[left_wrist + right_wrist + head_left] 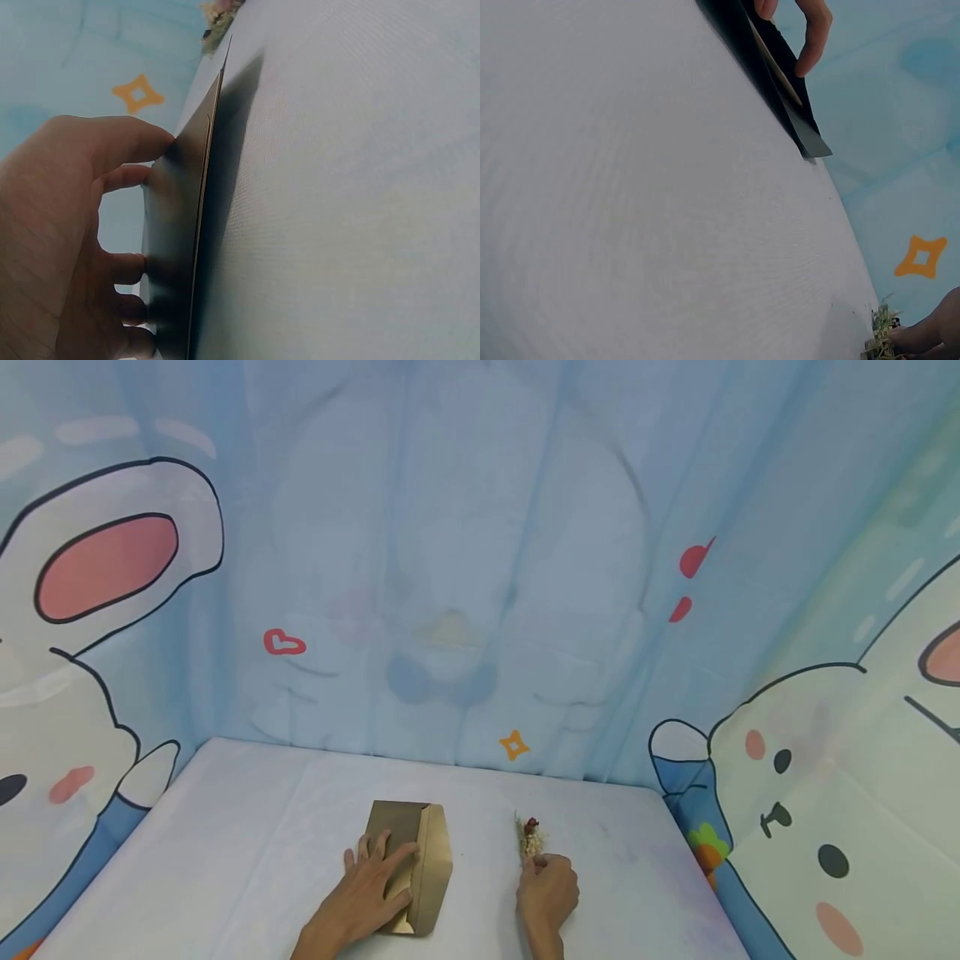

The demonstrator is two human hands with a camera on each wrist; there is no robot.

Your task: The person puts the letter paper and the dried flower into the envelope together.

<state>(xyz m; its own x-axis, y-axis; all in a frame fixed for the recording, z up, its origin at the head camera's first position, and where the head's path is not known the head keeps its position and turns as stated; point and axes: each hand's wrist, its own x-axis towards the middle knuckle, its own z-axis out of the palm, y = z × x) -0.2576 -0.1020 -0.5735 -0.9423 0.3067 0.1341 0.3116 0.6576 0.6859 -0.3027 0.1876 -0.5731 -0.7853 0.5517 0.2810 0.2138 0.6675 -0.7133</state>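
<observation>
A gold envelope (397,818) lies on the white tabletop with its flap (435,868) folded out to the right. Spread over the envelope, my left hand (362,892) rests its fingertips on the front of it. The left wrist view catches the envelope (180,225) edge-on, thumb and fingers touching its upper face. To the right, my right hand (549,892) pinches a small bunch of dried flowers (531,837) by its lower end. It has pale sprigs and a dark red bloom. In the right wrist view the bunch (883,334) shows beside the fingers.
A white cloth (247,843) covers the table. Behind it hangs a light blue curtain (465,527) printed with cartoon rabbits, which also closes off both sides. A gap of white cloth lies between the envelope and the flowers.
</observation>
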